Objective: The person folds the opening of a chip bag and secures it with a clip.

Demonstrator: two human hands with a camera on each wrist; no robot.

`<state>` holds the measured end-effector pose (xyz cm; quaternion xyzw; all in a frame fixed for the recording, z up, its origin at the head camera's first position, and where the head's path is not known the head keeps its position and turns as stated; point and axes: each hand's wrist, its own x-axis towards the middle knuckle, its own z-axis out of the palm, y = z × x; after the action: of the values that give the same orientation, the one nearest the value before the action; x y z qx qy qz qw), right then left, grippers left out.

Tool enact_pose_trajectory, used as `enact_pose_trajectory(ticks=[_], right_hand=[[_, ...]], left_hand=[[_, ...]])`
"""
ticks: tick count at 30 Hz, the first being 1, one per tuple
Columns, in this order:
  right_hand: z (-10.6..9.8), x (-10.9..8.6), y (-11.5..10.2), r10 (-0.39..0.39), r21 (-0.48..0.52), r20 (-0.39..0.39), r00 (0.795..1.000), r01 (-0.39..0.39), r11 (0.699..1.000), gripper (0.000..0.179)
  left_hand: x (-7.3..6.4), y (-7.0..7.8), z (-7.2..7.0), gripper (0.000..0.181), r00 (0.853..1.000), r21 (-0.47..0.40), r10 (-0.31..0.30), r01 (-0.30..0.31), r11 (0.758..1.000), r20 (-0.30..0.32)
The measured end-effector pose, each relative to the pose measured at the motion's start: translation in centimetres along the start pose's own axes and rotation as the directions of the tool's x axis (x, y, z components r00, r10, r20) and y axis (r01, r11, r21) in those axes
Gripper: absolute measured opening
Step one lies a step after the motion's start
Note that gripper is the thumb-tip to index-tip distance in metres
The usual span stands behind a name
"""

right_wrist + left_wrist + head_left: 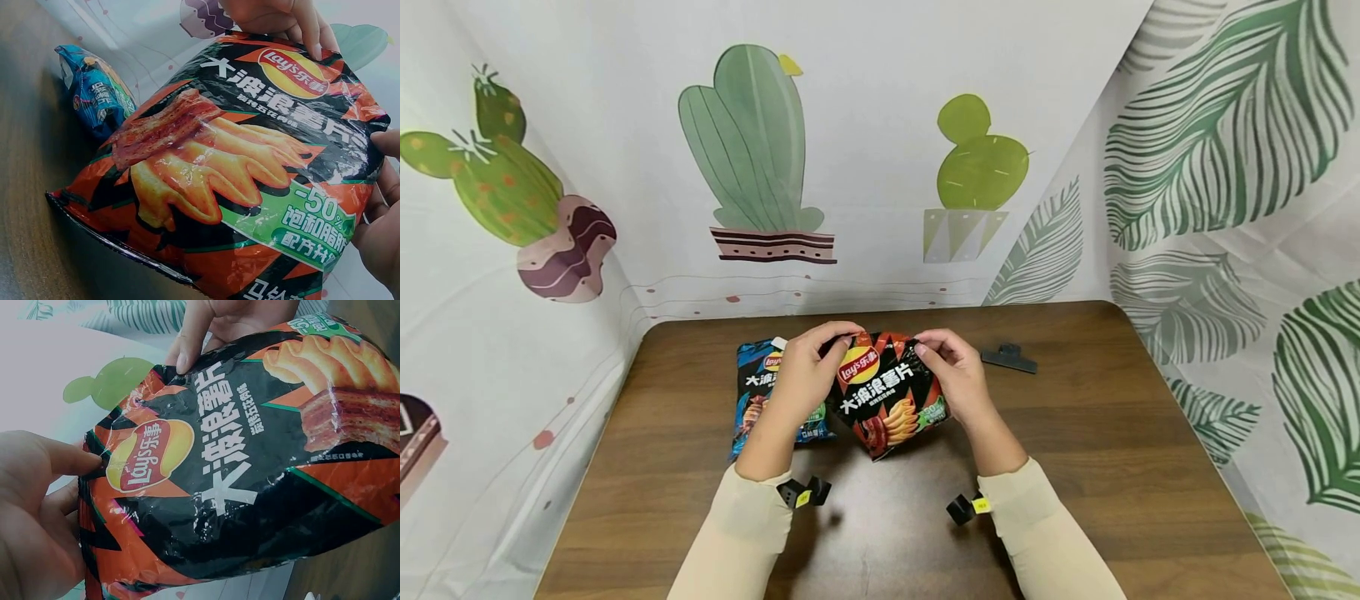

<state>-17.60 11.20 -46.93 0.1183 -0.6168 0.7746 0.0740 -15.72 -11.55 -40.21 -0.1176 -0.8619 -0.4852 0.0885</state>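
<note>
A black and red Lay's chip bag (880, 392) is held up, tilted, between both hands over the table. My left hand (814, 367) pinches its top edge near the left corner, thumb on the front; the left wrist view shows that hand (37, 506) on the edge beside the logo. At the top right corner my right hand (953, 371) pinches the bag, and the right wrist view shows its fingers (382, 234) there. Behind the left forearm lies a blue Lay's chip bag (760, 367), partly hidden, with a small white piece (779, 342) at its top.
A black clip (1010, 358) lies on the brown wooden table (1090, 467), to the right of the right hand. White cloth (880, 167) printed with cacti and leaves hangs behind the table and along its sides.
</note>
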Motion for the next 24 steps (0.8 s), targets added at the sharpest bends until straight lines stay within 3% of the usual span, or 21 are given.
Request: enact_pose_trajectory(ticks=[5, 10, 16, 24], right_hand=[[-0.11, -0.11, 0.01, -0.037, 0.041, -0.001, 0.999, 0.037, 0.998, 0.006], [-0.19, -0.18, 0.1, -0.046, 0.04, -0.004, 0.999, 0.046, 0.998, 0.012], [-0.14, -0.18, 0.11, -0.034, 0.048, -0.007, 0.999, 0.034, 0.998, 0.02], [0.04, -0.37, -0.24, 0.03, -0.015, -0.004, 1.0, -0.03, 0.999, 0.015]], left_hand=[[0.0, 0.19, -0.09, 0.022, 0.999, -0.046, -0.037, 0.037, 0.998, 0.013], [-0.08, 0.25, -0.01, 0.021, 0.998, -0.05, -0.059, 0.059, 0.997, 0.005], [-0.03, 0.05, 0.15, 0.02, 0.998, -0.012, -0.06, 0.06, 0.998, 0.007], [-0.16, -0.25, 0.35, 0.017, 1.0, 0.003, -0.017, 0.017, 1.0, -0.002]])
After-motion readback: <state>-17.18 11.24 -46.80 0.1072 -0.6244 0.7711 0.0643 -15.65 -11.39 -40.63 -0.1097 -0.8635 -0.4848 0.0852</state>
